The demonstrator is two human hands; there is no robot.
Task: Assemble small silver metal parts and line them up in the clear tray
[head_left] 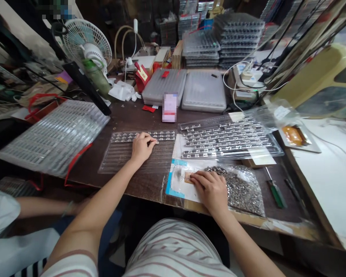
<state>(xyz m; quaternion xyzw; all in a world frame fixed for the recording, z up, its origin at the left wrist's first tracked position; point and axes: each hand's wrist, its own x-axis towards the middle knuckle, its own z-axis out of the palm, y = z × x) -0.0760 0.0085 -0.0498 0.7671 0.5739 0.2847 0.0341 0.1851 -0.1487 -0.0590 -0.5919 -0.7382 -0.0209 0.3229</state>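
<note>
My left hand (pixel 142 147) is over a clear ridged plastic tray (pixel 112 161), its fingers pinched at the end of a row of small shiny metal parts (pixel 164 134). What lies between those fingertips is too small to name. On a white sheet with blue tape (pixel 169 184), my right hand (pixel 210 188) has its fingertips together at a small brown piece (pixel 188 177). Whether it grips anything there is hidden. Beside that hand lies a clear bag of small metal parts (pixel 245 192). Behind it, a second ridged tray (pixel 225 138) carries several rows of shiny parts.
A stack of filled trays (pixel 54 134) lies at the left, a phone (pixel 169 108) at the middle back. A green-handled screwdriver (pixel 276 194) lies right of the bag. Clear trays (pixel 204 90) and a fan (pixel 89 46) stand behind. Another person's arm (pixel 43 206) shows at lower left.
</note>
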